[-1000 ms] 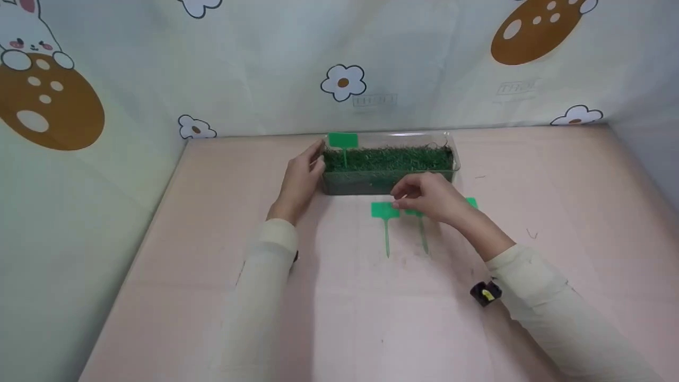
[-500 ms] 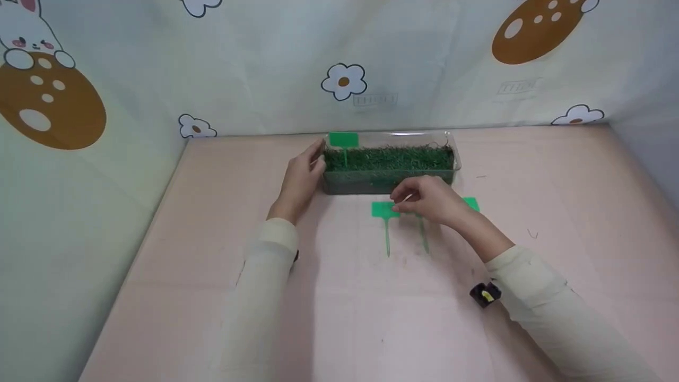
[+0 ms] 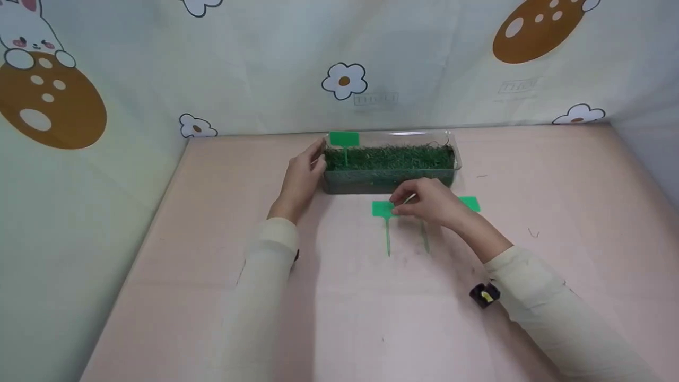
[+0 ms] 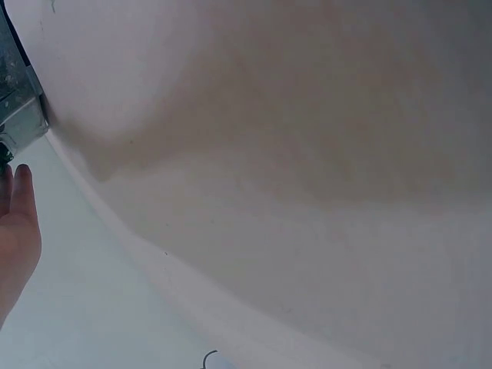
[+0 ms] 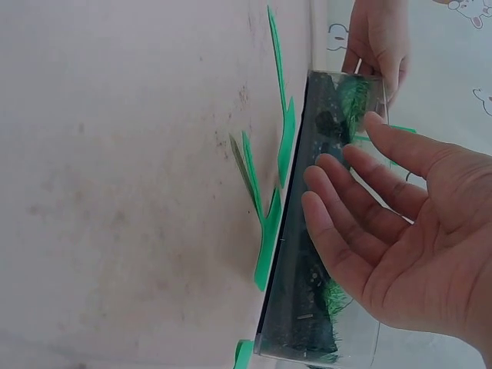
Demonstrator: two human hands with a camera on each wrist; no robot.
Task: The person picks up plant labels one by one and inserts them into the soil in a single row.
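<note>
A clear plastic planter box (image 3: 360, 183) filled with green grass (image 3: 403, 157) stands at the back of the table. My left hand (image 3: 298, 183) holds its left end; the left wrist view catches only some of its fingers (image 4: 23, 192). A green T-shaped plant label (image 3: 344, 139) stands upright in the grass near that end. In front of the box my right hand (image 3: 427, 200) hovers with loosely bent fingers and nothing between them, as the right wrist view shows. Beneath it lie a plant label (image 3: 383, 209), a second whose stem (image 3: 425, 239) shows, and a third label (image 3: 470, 203) partly behind the wrist.
The table has a pale pink cover (image 3: 212, 297). Close behind the box hangs a patterned cloth wall (image 3: 265, 69), and another cloth side (image 3: 48, 212) rises at the left. Thin dark bits (image 3: 533, 233) lie on the right of the table.
My right hand has sunk slightly toward the plant labels, covering more of the middle one. My left hand, the box and the labels stay where they were.
</note>
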